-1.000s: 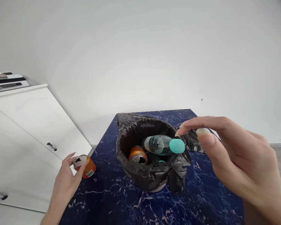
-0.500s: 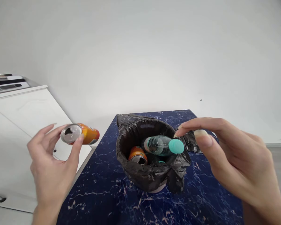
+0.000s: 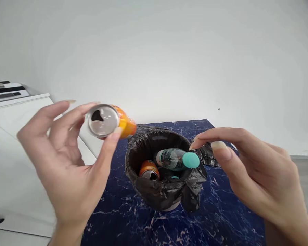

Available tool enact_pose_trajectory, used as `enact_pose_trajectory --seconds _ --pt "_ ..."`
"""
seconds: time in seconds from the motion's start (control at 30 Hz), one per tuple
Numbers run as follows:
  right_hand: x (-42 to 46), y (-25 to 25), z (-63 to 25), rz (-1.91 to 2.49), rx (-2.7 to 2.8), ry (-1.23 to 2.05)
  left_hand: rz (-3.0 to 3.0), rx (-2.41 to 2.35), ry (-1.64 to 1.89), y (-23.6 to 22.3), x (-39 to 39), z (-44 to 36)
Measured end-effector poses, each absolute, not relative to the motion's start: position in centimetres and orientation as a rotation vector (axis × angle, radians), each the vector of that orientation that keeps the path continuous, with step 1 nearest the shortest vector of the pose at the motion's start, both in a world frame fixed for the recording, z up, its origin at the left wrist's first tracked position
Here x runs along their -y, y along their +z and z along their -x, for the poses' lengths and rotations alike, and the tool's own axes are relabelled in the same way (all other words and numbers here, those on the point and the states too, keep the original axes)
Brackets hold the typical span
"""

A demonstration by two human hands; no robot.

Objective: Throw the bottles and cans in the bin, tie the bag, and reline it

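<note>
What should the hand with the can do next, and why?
Probably move the left hand a little right, over the bag-lined bin: the orange can it holds is off to the left, and another can is already inside.

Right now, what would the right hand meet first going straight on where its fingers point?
Probably the bottle, at its cap; depth is unclear, so the bin liner might come first.

A smooth white wall [image 3: 169, 68], white dark-handled cabinet [image 3: 10, 164] and blue marble-patterned tabletop [image 3: 138, 230] show a plain indoor room, home or office unclear.
</note>
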State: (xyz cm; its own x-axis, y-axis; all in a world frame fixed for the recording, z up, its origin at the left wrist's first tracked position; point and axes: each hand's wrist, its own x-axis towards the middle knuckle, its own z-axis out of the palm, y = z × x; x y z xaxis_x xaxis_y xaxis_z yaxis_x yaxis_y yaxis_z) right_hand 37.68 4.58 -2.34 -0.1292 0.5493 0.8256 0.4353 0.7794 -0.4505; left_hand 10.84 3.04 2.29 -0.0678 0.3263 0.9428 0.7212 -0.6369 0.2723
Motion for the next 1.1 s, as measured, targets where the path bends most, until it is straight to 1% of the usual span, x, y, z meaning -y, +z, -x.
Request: enact_pose_trajectory --seconds 0.13,0.37,0.73,0.8,0.9,1.03,1.1 --pt "-4.5 -2.4 -37.8 0.778 1.749 0.122 2.079 1.080 -1.579 2.0 -2.9 -10.7" --pt "-4.6 -2.5 -37.6 0.775 1.738 0.131 2.071 1.049 -1.549 1.8 -2.9 -10.1" --pt "-4.8 -2.6 -37.3 0.840 1.731 0.140 1.999 1.274 -1.691 1.4 -2.8 -10.4" --pt "-5.5 -2.9 -37.3 0.911 1.652 0.163 1.993 1.389 -1.690 0.5 -3.7 -9.8" --pt "-7.8 -3.8 -37.9 1.047 1.472 0.294 1.957 1.732 -1.621 -1.3 -6.0 -8.1" --pt "-11.9 -6.3 -39.2 1.163 1.474 0.681 2.038 2.345 -1.459 -3.0 -8.9 -5.2" --pt "-13.6 -7.7 -39.5 1.208 1.528 0.849 2.108 2.481 -1.444 -3.1 -9.9 -4.1"
